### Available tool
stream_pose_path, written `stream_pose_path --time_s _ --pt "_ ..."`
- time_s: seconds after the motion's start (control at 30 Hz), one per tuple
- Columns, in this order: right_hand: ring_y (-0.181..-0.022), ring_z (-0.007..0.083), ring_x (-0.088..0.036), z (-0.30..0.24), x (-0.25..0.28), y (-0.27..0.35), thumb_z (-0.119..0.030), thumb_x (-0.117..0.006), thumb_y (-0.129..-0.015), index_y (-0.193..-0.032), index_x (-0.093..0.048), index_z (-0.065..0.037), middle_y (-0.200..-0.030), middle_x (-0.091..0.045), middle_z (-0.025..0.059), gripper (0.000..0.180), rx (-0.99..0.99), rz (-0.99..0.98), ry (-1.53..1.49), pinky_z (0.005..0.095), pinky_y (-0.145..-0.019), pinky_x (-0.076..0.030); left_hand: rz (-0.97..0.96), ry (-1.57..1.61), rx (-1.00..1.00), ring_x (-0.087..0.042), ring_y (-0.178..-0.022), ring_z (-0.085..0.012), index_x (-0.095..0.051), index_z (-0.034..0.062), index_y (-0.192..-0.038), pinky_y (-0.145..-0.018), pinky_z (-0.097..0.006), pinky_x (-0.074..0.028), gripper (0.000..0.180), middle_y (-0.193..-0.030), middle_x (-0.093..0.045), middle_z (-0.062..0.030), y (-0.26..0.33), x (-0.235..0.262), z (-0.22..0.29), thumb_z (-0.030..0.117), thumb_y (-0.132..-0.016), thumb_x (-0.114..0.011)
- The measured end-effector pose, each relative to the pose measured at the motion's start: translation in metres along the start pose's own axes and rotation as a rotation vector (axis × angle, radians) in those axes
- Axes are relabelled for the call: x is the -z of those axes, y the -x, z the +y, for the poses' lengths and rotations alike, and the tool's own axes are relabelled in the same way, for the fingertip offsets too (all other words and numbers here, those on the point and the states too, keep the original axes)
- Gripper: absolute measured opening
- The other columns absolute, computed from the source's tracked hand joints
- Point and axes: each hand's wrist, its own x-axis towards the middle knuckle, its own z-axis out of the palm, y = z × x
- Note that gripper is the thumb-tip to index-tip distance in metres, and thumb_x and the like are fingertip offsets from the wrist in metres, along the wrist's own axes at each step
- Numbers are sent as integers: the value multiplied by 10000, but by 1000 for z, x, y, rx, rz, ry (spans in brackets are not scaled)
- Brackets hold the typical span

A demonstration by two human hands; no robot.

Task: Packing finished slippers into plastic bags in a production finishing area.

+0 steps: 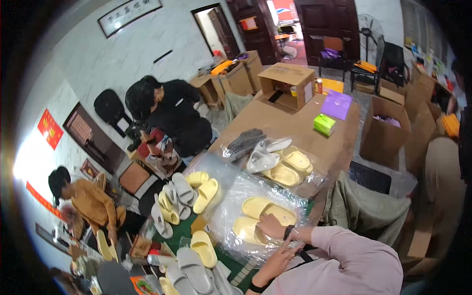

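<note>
A pair of pale yellow slippers lies on clear plastic film on the table. My right hand (272, 227) is closed on the nearer yellow slipper (246, 229), its fingertips reaching into the gap beside the farther yellow slipper (258, 207). A dark band circles that wrist. My left hand (279, 259) is at the right wrist, fingers stretched out and holding nothing. Under and around the pair, the clear plastic film (223, 216) is wrinkled and shiny. Past it are bagged yellow slippers (285, 172) and grey slippers (263, 160).
Loose slippers (184, 189) cover the table's left side, with more grey slippers (194, 270) nearer me. A cardboard box (287, 86), a green packet (324, 125) and a purple sheet (337, 104) lie farther back. One person (169, 113) stands beyond the table; another (93, 201) holds a yellow slipper.
</note>
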Motion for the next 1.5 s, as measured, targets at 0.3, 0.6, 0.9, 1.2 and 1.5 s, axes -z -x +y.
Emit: stream_pose_path --time_s 0.3,0.6,0.9,1.2,1.5 --pt "-889 351 -563 24 8 20 -200 -530 -800 -979 -613 -46 -968 -606 166 250 66 -527 -463 411 -753 -450 678 603 409 -621 -834 -209 -398 -16 -1294 -693 -286 -504 427 -1248 -468 -138 -15 23 -15 264 -988 -297" --pt "-939 292 -560 46 96 69 -213 -546 -841 -1017 -599 -73 -982 -616 114 231 -223 163 -465 378 -826 -441 1115 323 411 -572 -817 -198 -446 -31 -1182 -769 -310 -455 412 -1022 -557 -131 -21 68 -40 297 -993 -283" --pt "-1194 358 -362 17 134 9 -447 -708 -686 -1281 -371 -66 -1217 -433 155 783 -34 118 -222 496 -985 -275 916 106 298 -596 -771 -239 -502 -12 -834 -762 -347 -460 341 -816 -594 -139 -45 110 -17 242 -984 -330" --pt "-798 319 -595 39 71 -67 -135 -579 -713 -960 -617 -124 -860 -615 119 250 -41 64 -356 405 -677 -483 1221 -100 307 -498 -931 -243 -499 -42 -932 -864 -349 -377 217 -1011 -525 -163 -33 70 -32 126 -949 -364" --pt "-760 238 -573 74 190 -162 -100 -576 -683 -908 -599 -57 -785 -574 58 230 214 644 -45 353 -627 -468 762 -106 693 -476 -1075 -360 -491 -26 -1134 -919 -422 -384 340 -1117 -510 -241 14 -54 -168 41 -800 -493"
